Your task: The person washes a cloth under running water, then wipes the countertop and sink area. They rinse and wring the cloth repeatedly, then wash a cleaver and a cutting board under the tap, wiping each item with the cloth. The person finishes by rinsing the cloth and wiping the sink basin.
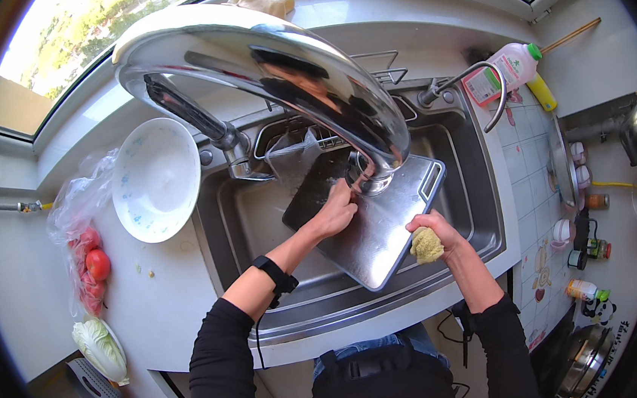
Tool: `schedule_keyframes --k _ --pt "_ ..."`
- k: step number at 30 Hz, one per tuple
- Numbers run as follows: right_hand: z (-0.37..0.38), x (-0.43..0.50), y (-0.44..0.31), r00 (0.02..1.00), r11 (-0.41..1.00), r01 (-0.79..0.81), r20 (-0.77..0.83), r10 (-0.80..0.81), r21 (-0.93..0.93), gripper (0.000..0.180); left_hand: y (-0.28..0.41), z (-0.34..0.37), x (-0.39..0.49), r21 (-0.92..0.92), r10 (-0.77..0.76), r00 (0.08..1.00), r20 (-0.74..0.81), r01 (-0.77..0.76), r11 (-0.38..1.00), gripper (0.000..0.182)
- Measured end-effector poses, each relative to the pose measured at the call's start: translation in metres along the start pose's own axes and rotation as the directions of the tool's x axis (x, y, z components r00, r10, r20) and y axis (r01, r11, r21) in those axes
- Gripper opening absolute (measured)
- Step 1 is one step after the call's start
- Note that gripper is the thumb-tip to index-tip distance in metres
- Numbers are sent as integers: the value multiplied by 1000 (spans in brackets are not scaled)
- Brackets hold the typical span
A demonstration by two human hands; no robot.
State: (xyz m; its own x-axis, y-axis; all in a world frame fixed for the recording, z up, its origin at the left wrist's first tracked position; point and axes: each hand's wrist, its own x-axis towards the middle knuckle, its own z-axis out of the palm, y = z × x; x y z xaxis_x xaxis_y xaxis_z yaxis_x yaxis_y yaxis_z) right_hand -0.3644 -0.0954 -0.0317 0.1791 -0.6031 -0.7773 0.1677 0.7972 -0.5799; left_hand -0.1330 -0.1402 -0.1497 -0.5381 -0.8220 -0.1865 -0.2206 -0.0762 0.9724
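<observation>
A metal-faced cutting board (384, 238) with a dark rim lies tilted across the double sink (224, 224). My right hand (438, 231) grips its right edge and also has a yellowish cloth or sponge (427, 245) in it. Over the upper middle of the board is my left hand (337, 208), fingers curled, near the faucet's end; whether it holds anything cannot be told. The large chrome faucet (259, 45) arches above the board and hides part of it. Behind the board, a clear plastic bag or net (294, 153) hangs by a wire rack (327, 138).
A white bowl (156, 180), bagged tomatoes (97, 265) and a Chinese cabbage (99, 350) are on the left counter. At the right stand a pink bottle (503, 72) and a slim curved tap (500, 98). Jars (598, 248) and a steel pot (586, 363) sit farther right.
</observation>
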Motion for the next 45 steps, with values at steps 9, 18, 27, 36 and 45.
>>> schedule_keyframes --k 9,18,27,36,45 --pt "6 3 -4 999 1000 27 20 -27 15 15 8 16 -7 337 -8 974 -224 85 938 47" --pt "20 -4 -16 995 999 43 88 -46 27 12 63 30 -20 374 408 887 217 -461 805 60" --pt "25 -5 -15 991 979 24 134 4 -202 26 -34 11 33 20 -254 921 -294 272 962 46" --pt "46 19 -20 955 961 97 297 -16 -260 27 58 16 -8 393 321 941 -107 -256 883 67" --pt "41 15 -15 972 958 26 231 43 -285 22 -28 -15 10 372 -212 946 -246 294 881 61"
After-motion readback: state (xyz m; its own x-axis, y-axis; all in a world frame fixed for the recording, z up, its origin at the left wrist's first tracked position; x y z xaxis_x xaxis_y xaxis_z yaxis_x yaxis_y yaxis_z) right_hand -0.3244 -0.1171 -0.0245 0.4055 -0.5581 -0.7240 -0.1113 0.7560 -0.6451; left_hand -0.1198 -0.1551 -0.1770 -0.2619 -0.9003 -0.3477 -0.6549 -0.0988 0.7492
